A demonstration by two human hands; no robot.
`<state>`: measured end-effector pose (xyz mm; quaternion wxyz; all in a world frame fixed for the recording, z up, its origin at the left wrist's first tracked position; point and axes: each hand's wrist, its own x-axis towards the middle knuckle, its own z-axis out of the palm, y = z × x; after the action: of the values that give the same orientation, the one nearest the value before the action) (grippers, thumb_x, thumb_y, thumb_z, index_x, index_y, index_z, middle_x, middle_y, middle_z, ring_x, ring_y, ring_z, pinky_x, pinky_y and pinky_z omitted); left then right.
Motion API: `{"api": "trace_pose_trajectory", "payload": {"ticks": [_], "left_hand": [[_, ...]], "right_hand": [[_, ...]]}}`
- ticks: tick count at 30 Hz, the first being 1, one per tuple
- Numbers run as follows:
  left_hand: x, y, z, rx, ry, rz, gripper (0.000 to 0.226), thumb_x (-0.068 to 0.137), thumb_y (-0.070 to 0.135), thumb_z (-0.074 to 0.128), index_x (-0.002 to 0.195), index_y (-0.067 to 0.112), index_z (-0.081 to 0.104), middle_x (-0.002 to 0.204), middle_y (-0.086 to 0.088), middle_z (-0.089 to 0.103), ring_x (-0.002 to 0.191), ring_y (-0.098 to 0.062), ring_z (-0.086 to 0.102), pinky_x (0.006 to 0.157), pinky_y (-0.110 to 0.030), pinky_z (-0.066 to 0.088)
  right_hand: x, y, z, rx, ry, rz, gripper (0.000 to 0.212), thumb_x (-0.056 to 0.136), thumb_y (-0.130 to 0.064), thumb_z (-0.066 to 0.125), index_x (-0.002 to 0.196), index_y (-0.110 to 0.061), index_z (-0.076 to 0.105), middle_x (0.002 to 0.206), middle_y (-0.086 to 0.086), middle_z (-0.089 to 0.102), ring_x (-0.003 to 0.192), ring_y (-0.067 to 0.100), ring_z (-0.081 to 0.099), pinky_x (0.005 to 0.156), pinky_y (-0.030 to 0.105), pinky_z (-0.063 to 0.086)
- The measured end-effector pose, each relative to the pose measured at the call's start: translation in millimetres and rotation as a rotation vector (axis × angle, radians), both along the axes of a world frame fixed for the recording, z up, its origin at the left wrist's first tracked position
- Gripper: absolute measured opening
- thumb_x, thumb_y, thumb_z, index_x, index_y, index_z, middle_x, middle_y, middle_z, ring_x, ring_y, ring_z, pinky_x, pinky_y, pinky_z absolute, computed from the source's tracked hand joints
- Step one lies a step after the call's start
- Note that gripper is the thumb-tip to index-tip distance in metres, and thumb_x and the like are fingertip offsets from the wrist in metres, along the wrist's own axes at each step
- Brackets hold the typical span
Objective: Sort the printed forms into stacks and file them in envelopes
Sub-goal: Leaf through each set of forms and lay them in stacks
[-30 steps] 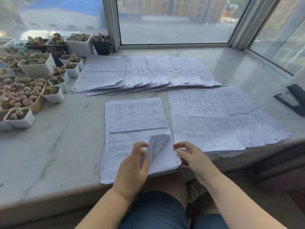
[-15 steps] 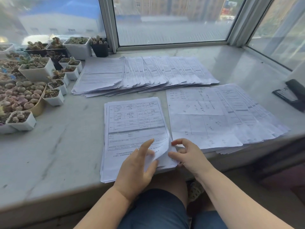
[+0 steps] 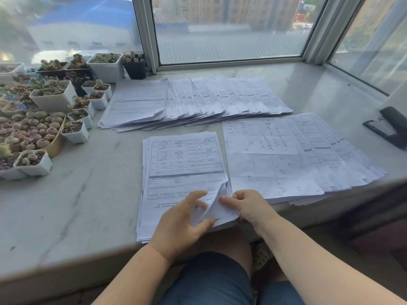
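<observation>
**Hands peel up the corner of the top form**

Your left hand (image 3: 182, 223) lies on the near stack of forms (image 3: 182, 172), fingers spread, and holds the pile down. Your right hand (image 3: 248, 208) pinches the near right corner of the top sheet (image 3: 217, 208), just beside your left fingers. A second ago that corner stood taller and looser. Now it is bent lower and your right fingers have closed in on it, so the grip looks surer. I think one sheet is coming free from the pile, ready to lift.

Past your left hand, far across the table (image 3: 72, 205), a long fanned row of forms (image 3: 198, 100) is laid out. Just past your right hand, a second fanned pile (image 3: 297, 157) lies with handwritten sheets on top. The lifted sheet probably goes to one of these. No envelope can be seen, so filing looks a long way off.

Further right of your right hand sits a black stapler (image 3: 389, 126). Far left of your left hand stand little plant pots (image 3: 55, 97).
</observation>
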<state>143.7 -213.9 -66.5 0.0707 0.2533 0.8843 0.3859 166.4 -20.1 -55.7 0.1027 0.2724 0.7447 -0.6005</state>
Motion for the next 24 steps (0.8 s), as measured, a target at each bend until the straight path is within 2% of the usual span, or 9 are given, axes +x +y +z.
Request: {"api": "trace_pose_trajectory", "payload": {"ticks": [3, 5, 8, 10, 13, 15, 18, 21, 24], "left_hand": [[-3, -1, -1, 0.032, -0.052, 0.009, 0.021, 0.085, 0.041, 0.065, 0.105, 0.038, 0.06, 0.094, 0.026, 0.065, 0.09, 0.002, 0.058, 0.079, -0.017, 0.044], [-5, -2, -2, 0.07, -0.07, 0.033, 0.005, 0.089, 0.037, 0.062, 0.092, 0.035, 0.065, 0.087, 0.021, 0.066, 0.085, -0.002, 0.06, 0.077, -0.025, 0.046], [-6, -2, -6, 0.125, -0.077, 0.076, 0.015, 0.09, 0.039, 0.059, 0.083, 0.027, 0.065, 0.076, 0.012, 0.065, 0.077, -0.009, 0.059, 0.073, -0.029, 0.047], [-7, -1, -9, 0.161, -0.068, 0.101, 0.028, 0.088, 0.045, 0.052, 0.077, 0.02, 0.062, 0.068, 0.004, 0.06, 0.071, -0.016, 0.055, 0.069, -0.034, 0.046], [-6, 0, -10, 0.226, -0.064, 0.13, 0.032, 0.088, 0.046, 0.049, 0.067, 0.021, 0.054, 0.058, 0.005, 0.05, 0.059, -0.012, 0.046, 0.058, -0.028, 0.039], [-7, 1, -7, 0.247, -0.064, 0.136, 0.038, 0.088, 0.047, 0.048, 0.06, 0.024, 0.04, 0.054, 0.009, 0.038, 0.054, -0.008, 0.036, 0.053, -0.023, 0.029], [-9, 1, -6, 0.238, -0.078, 0.138, 0.042, 0.089, 0.047, 0.045, 0.059, 0.022, 0.031, 0.053, 0.008, 0.032, 0.053, -0.008, 0.031, 0.053, -0.025, 0.025], [-10, 0, -4, 0.233, -0.091, 0.125, 0.041, 0.09, 0.048, 0.047, 0.058, 0.024, 0.038, 0.053, 0.011, 0.039, 0.054, -0.006, 0.037, 0.054, -0.023, 0.029], [-7, -2, -1, 0.207, -0.091, 0.08, 0.027, 0.087, 0.049, 0.06, 0.069, 0.029, 0.059, 0.067, 0.018, 0.06, 0.068, -0.002, 0.056, 0.063, -0.019, 0.041]], "right_hand": [[-1, -1, 4, 0.01, 0.015, -0.016, 0.046, 0.082, -0.035, 0.075, 0.052, -0.02, 0.043, 0.061, 0.006, 0.043, 0.051, 0.013, 0.035, 0.051, 0.024, 0.027], [-1, -1, 6, 0.006, 0.003, -0.001, 0.042, 0.085, -0.039, 0.07, 0.06, -0.016, 0.046, 0.067, 0.01, 0.044, 0.058, 0.017, 0.038, 0.055, 0.027, 0.03], [0, 0, 8, -0.006, -0.032, 0.003, 0.037, 0.089, -0.043, 0.065, 0.068, -0.014, 0.054, 0.065, 0.007, 0.051, 0.064, 0.021, 0.046, 0.061, 0.03, 0.038], [1, 2, 7, -0.014, -0.042, -0.008, 0.035, 0.09, -0.041, 0.064, 0.068, -0.014, 0.059, 0.058, -0.001, 0.054, 0.061, 0.017, 0.048, 0.063, 0.03, 0.04], [3, 4, 11, 0.145, -0.02, 0.046, 0.036, 0.091, -0.035, 0.062, 0.06, -0.018, 0.053, 0.049, -0.006, 0.039, 0.047, 0.009, 0.033, 0.052, 0.019, 0.029], [0, 6, 16, 0.34, 0.019, 0.138, 0.038, 0.088, -0.028, 0.063, 0.056, -0.019, 0.045, 0.052, -0.002, 0.031, 0.049, 0.012, 0.025, 0.05, 0.025, 0.022], [-11, 7, 28, 0.346, -0.024, 0.183, 0.032, 0.083, -0.02, 0.067, 0.053, -0.016, 0.056, 0.047, -0.004, 0.039, 0.041, 0.008, 0.03, 0.042, 0.018, 0.027], [-20, 6, 35, 0.136, -0.117, 0.136, 0.037, 0.083, -0.022, 0.071, 0.048, -0.019, 0.058, 0.048, -0.004, 0.033, 0.044, 0.013, 0.021, 0.042, 0.022, 0.019], [-27, 0, 35, 0.094, -0.124, 0.145, 0.032, 0.084, -0.026, 0.07, 0.06, -0.019, 0.051, 0.056, 0.001, 0.034, 0.049, 0.015, 0.021, 0.046, 0.025, 0.019]]}}
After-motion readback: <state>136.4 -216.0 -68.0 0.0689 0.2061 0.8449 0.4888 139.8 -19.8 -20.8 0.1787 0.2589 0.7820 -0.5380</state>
